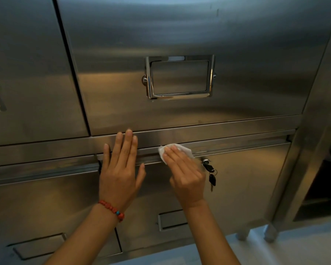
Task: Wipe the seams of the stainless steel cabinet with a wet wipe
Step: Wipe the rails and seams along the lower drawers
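Left hand point(120, 169) lies flat, fingers point(129, 144) straight and slightly spread, thumb out to the side, a beaded band on its wrist. Right hand point(185, 173) angles inward, fingers extended together and pressing down, both forearms reaching forward.

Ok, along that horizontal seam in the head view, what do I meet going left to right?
left hand pressed flat → wet wipe → right hand pressing on it → lock with keys hanging.
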A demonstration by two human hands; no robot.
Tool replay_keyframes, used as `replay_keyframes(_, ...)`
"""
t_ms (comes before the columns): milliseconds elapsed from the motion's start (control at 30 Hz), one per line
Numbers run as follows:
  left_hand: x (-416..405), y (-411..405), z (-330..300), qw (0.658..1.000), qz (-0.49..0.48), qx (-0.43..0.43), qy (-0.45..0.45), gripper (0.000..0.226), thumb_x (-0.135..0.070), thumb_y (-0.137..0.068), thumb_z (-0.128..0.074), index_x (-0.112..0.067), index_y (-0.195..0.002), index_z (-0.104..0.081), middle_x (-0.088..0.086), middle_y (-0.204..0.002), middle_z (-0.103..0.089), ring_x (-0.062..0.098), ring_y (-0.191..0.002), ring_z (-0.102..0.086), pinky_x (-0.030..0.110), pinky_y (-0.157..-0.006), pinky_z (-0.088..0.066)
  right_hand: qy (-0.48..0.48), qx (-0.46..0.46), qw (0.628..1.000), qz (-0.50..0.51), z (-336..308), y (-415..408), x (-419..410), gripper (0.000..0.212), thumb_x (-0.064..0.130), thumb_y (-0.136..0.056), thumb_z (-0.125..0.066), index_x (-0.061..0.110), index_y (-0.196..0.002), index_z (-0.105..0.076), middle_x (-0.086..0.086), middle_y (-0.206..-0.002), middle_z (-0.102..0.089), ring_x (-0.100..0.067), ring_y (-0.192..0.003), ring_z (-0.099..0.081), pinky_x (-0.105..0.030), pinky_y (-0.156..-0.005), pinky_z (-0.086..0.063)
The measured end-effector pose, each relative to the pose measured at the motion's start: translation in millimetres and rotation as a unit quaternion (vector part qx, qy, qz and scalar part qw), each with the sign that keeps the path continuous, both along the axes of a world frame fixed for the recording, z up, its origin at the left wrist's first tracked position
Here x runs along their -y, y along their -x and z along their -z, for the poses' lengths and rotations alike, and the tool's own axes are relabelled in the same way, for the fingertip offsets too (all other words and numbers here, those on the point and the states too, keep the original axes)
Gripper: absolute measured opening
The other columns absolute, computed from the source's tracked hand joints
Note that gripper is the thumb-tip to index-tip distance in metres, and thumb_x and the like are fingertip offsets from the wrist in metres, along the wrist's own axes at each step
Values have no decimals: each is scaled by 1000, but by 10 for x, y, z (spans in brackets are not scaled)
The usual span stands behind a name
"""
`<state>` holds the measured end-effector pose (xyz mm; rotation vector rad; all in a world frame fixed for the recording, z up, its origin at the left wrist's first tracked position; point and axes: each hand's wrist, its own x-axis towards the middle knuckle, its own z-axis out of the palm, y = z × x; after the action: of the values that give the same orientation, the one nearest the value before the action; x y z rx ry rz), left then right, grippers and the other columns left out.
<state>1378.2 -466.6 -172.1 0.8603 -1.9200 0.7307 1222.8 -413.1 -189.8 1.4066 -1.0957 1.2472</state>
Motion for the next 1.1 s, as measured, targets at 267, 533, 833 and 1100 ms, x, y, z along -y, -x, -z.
replay_keyframes(267,9,7,18,1000,-8,-3,18,59,-28,-88,-43,2,-139,-35,17,-148,-27,23,-143,-10,50,-112,-18,14,55,998,26,66,-33,31,33,-6,-94,-40,0,-96,-73,-13,-104,-70,-23,-100,-67,-36,-83,-56)
replay_keyframes(533,2,11,7,1000,-7,-5,25,58,-27,-88,-42,2,-138,-36,18,-146,-29,28,-138,-23,50,-112,-18,8,51,998,28,57,313,-89,28,-16,-82,-54,-1,-96,-73,-14,-104,-70,-25,-101,-67,-39,-80,-57)
replay_keyframes(833,12,21,17,1000,-8,-7,19,59,-28,-89,-43,3,-139,-36,18,-148,-28,29,-138,-23,51,-112,-17,7,108,993,55,62,366,-118,40,-23,-63,-68,-3,-97,-71,-17,-104,-69,-29,-97,-67,-41,-82,-55)
replay_keyframes(1100,4,34,24,1000,-12,-12,20,60,-29,-89,-43,5,-138,-36,20,-146,-30,24,-143,-12,52,-112,-18,-6,81,995,65,-12,598,-240,34,-20,-67,-67,-3,-96,-72,-16,-103,-69,-29,-97,-67,-41,-82,-56)
